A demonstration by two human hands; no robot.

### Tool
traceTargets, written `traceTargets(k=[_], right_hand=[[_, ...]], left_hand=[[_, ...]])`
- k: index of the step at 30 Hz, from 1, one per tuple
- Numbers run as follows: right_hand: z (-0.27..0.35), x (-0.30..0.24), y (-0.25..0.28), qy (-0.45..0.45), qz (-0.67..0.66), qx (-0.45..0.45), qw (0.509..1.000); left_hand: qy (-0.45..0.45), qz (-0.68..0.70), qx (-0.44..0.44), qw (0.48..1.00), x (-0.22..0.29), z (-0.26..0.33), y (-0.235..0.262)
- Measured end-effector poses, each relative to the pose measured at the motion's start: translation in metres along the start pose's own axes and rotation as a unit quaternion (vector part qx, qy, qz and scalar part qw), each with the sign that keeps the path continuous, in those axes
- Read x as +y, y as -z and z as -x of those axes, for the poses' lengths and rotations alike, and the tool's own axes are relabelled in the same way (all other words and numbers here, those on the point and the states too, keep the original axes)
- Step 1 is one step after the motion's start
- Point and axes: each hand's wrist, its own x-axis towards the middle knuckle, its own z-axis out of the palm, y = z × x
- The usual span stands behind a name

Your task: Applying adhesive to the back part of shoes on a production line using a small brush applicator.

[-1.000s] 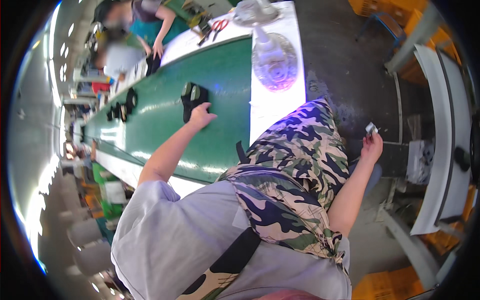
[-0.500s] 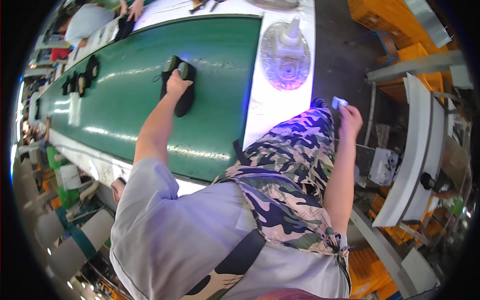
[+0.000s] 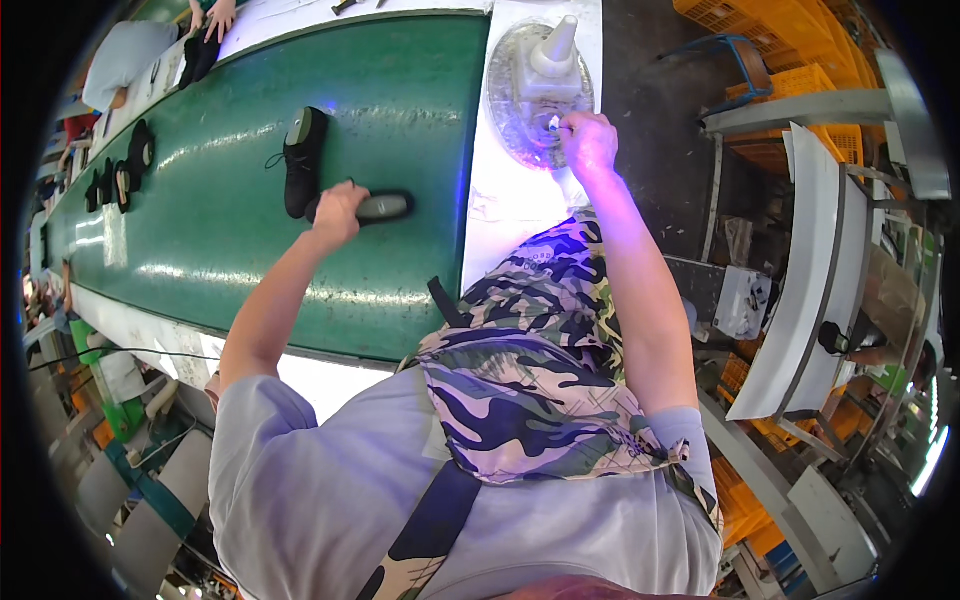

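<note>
My left hand [image 3: 338,212] is closed round one end of a dark shoe [image 3: 388,206], which lies sideways over the green conveyor belt [image 3: 400,110] with its greyish sole showing. Just beyond that hand, a second black shoe [image 3: 303,165] rests on the belt with its laces sticking out to the left. My right hand [image 3: 588,140] pinches a small pale piece [image 3: 555,124], too small to identify, over an oval tray [image 3: 500,95]. In this tray stands a whitish bottle [image 3: 556,55] with a cone-shaped nozzle.
Several more dark shoes [image 3: 138,150] sit farther left on the belt. At the far side, another person's hands [image 3: 218,18] are beside dark shoes [image 3: 198,60]. Orange crates [image 3: 800,90] and a blue-framed stool [image 3: 745,65] stand to the right, with a white shelf [image 3: 800,270] nearer.
My right hand has moved from beside my hip to over the oval tray. My left hand has turned one shoe sideways and drawn it nearer, apart from the other shoe.
</note>
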Motion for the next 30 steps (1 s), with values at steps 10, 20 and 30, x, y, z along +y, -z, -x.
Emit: traceTargets(k=[10, 20, 30], right_hand=[[-0.006, -0.006, -0.024, 0.044, 0.095, -0.031, 0.994], [-0.007, -0.007, -0.023, 0.077, 0.094, -0.059, 0.991], [-0.002, -0.011, -0.008, 0.065, 0.066, -0.035, 0.995]], left_hand=[[0.212, 0.337, -0.003, 0.917, 0.062, 0.077, 0.007], [0.272, 0.037, -0.076, 0.959, 0.030, 0.057, 0.035], [0.183, 0.001, 0.079, 0.980, 0.089, 0.049, 0.001]])
